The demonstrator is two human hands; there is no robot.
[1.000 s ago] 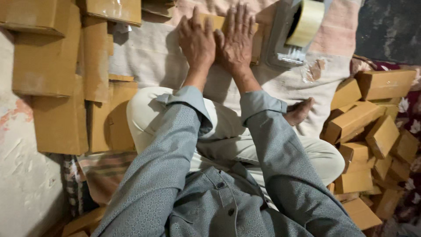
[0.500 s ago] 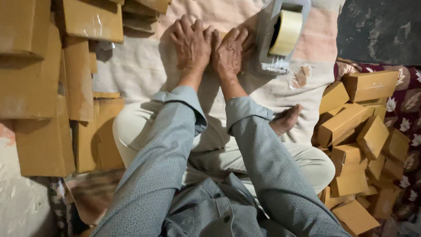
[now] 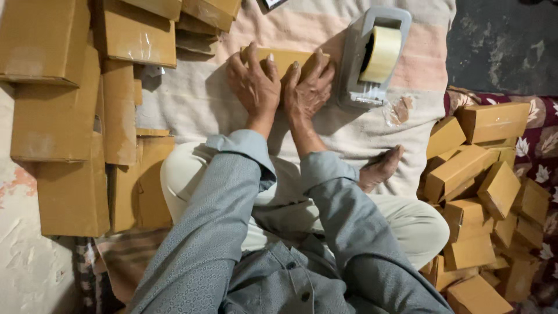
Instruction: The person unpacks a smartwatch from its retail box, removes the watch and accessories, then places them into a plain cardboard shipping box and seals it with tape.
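A small brown cardboard box (image 3: 285, 57) lies on the pale striped blanket (image 3: 192, 99) in front of me. My left hand (image 3: 253, 87) rests flat on its left part, fingers spread. My right hand (image 3: 308, 87) presses on its right part, fingers over the top edge. Both hands touch each other and cover most of the box. A grey tape dispenser (image 3: 372, 58) with a roll of pale tape stands just right of my right hand.
Stacks of larger brown boxes (image 3: 70, 116) line the left side. A heap of several small brown boxes (image 3: 482, 192) lies at the right on a dark red floral cloth. My crossed legs and a bare foot (image 3: 381, 168) sit below the hands.
The view has shifted so hands, box and dispenser sit lower in the picture. The hands stay pressed on the box, with more of it showing past the fingers.
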